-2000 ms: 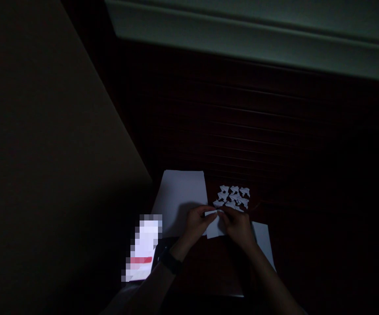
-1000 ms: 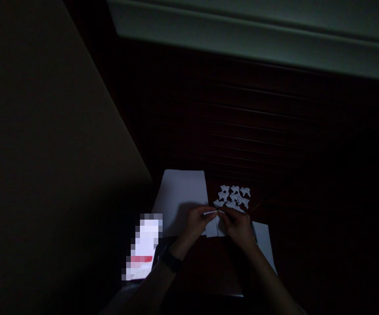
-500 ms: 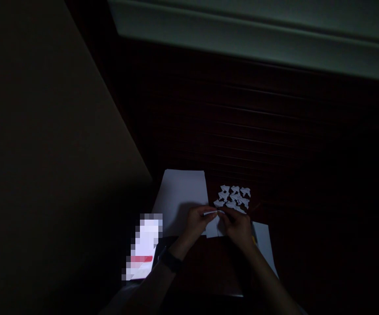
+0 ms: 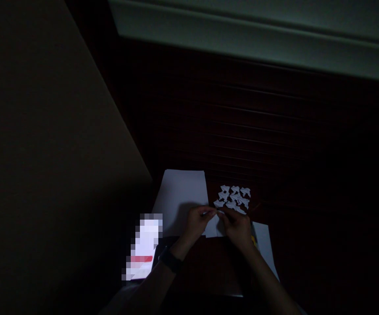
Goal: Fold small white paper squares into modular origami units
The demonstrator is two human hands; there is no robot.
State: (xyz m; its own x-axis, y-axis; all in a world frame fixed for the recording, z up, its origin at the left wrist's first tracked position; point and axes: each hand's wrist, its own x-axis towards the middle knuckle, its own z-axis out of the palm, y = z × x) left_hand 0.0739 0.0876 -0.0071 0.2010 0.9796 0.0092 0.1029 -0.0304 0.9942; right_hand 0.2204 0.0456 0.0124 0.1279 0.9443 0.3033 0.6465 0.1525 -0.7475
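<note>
In dim light my left hand (image 4: 196, 222) and my right hand (image 4: 237, 225) meet over a dark table, both pinching a small white paper piece (image 4: 213, 226) that they fold between the fingertips. A dark watch sits on my left wrist. Just beyond my right hand lies a cluster of several small folded white paper shapes (image 4: 233, 198).
A white paper sheet (image 4: 179, 197) lies left of the cluster, partly under my left hand. Another white sheet (image 4: 264, 245) lies under my right forearm. A lit phone screen (image 4: 143, 249), blurred out, glows at the lower left. A dark slatted surface and a pale ledge (image 4: 242, 39) lie beyond.
The paper piece has been folded narrower between my fingers; both hands stay in the same spot, fingertips drawn closer together.
</note>
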